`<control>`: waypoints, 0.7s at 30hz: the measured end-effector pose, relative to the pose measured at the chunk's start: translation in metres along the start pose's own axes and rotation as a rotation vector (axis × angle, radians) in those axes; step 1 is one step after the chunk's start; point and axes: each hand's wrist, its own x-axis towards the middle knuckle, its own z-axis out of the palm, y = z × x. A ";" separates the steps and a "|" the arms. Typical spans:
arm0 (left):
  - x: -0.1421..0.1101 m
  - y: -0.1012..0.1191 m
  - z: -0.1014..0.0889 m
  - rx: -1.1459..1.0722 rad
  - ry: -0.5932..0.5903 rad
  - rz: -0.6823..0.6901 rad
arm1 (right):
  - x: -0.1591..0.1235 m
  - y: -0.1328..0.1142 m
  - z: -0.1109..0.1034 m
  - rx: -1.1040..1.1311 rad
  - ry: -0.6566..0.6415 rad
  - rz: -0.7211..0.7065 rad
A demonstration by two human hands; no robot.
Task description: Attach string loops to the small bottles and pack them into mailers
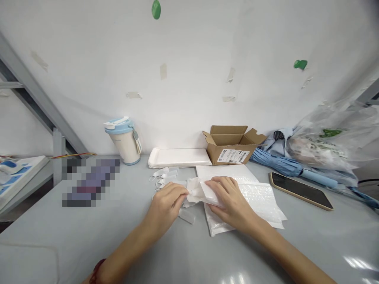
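My left hand is closed in a pinch on a small whitish piece at the left, open end of a white bubble mailer. Fingers and mailer partly cover that piece, so its kind does not show clearly. My right hand wraps round the mailer near this same end, thumb underneath. Beneath it, flat on the table, lies another white bubble mailer. Several small frosted white tags with thin loops are spread behind and beside my left hand. One frosted tag rests just in front of it.
Behind my hands are a stack of white mailers and an open cardboard box. A cream tumbler with a blue lid stands left. A phone, folded blue umbrella and plastic bag occupy the right side.
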 end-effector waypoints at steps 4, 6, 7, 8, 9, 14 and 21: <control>0.003 0.005 -0.004 -0.093 0.017 -0.247 | 0.000 -0.003 -0.005 0.024 0.006 -0.024; 0.004 0.007 -0.007 -0.115 0.057 -0.315 | 0.000 -0.004 -0.007 0.039 0.005 -0.024; 0.004 0.007 -0.009 -0.120 0.091 -0.325 | 0.000 -0.004 -0.008 0.045 0.005 -0.020; 0.005 0.008 -0.011 -0.121 0.128 -0.320 | 0.001 -0.005 -0.009 0.050 0.003 -0.013; 0.005 0.008 -0.012 -0.119 0.164 -0.304 | 0.001 -0.005 -0.010 0.055 0.001 -0.004; 0.005 0.014 -0.011 -0.121 0.214 -0.225 | 0.003 -0.005 -0.010 0.088 -0.006 0.041; -0.007 0.017 0.010 -0.091 -0.012 -0.189 | 0.001 -0.018 -0.011 0.163 -0.011 -0.017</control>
